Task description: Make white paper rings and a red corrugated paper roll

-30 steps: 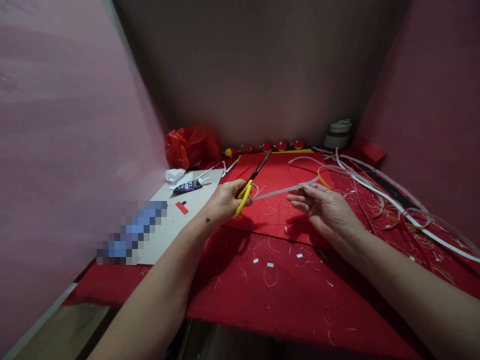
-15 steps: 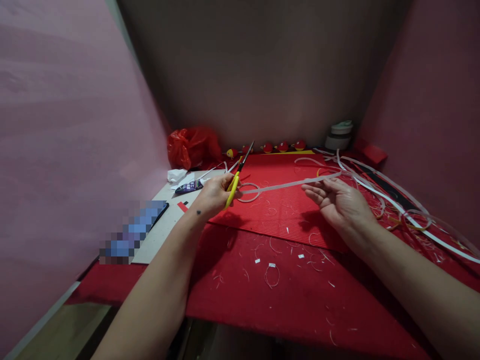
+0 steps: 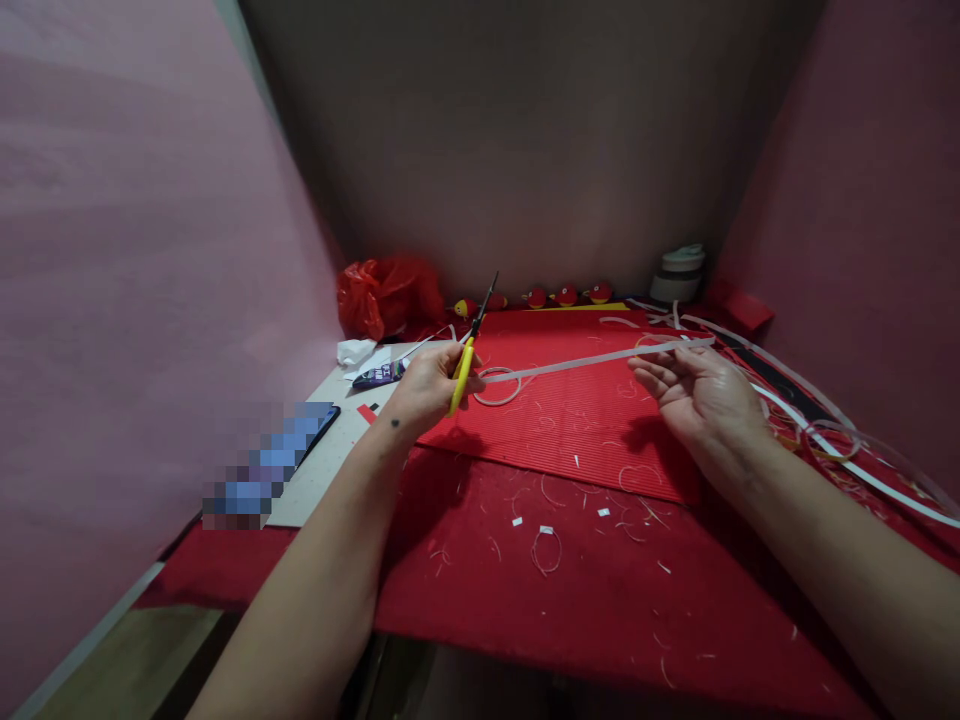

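Yellow-handled scissors [image 3: 463, 375] are in my left hand [image 3: 431, 385], their dark blades pointing up and away. The same hand pinches one end of a narrow whitish strip [image 3: 577, 362], which stretches across to my right hand [image 3: 709, 405]. My right thumb and forefinger pinch the strip near its other end, while the remaining fingers are loosely curled, palm up. A loop of pale strip [image 3: 497, 388] hangs beside my left fingers. Beneath both hands lies a red corrugated sheet [image 3: 555, 425] scattered with thin offcuts.
Left of the sheet are a glue tube [image 3: 379, 374], a grey board [image 3: 311, 490] and a blurred phone [image 3: 281, 460]. Several red-and-yellow bird figures [image 3: 566, 296], a red plastic bag [image 3: 386, 298] and a lidded container [image 3: 677, 275] stand behind. Tangled strips [image 3: 829, 430] lie at right.
My right hand has slid to the right along the strip, and more of its length shows between my hands. The scissors in my left hand have tilted slightly more upright.
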The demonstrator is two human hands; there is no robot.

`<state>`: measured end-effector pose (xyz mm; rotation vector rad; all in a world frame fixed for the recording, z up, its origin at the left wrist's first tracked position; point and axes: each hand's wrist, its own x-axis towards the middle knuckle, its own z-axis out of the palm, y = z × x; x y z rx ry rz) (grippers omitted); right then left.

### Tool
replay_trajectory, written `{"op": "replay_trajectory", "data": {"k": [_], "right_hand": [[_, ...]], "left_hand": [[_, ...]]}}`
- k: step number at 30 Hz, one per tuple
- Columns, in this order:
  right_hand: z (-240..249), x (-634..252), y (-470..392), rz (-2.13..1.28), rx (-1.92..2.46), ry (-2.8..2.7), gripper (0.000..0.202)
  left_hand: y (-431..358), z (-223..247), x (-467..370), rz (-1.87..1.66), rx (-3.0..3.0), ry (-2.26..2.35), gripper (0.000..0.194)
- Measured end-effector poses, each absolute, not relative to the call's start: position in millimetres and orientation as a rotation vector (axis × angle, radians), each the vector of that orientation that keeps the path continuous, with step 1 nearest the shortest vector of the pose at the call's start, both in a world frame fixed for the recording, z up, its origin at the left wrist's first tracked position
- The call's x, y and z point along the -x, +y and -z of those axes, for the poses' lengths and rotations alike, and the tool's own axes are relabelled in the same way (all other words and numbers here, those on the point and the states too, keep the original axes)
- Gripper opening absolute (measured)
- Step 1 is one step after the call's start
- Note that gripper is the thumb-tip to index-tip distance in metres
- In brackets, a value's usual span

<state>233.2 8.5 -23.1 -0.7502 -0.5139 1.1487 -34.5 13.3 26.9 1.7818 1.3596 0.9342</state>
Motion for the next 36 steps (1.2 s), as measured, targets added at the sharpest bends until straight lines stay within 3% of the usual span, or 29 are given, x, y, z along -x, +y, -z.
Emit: {"op": "replay_trajectory", "data": {"k": [4,9,13,25,36], "right_hand": [[25,-226,5,-1.229,0.766,-0.493,0.01],[26,-223,4,-1.281,0.773,-0.505,0.018],[23,-222,4,-1.257,0.784,-0.406,0.01],[36,-189,-21,-1.937,0.753,-0.7,0.012],[34,-191,-18,-1.713,0.808,-0.7,0.016]], "left_hand": [[11,-28,30,-0.95,-1.718,1.317,0.016],[11,-25,29,-0.938,-1.734,1.285,0.016],[11,-23,28,-0.939,-1.696,1.254,0.017],[-3,-15,0,-0.893,-1.62,1.126,0.022],[3,-2,2,-0.834,-1.689,1.158,0.017]]}}
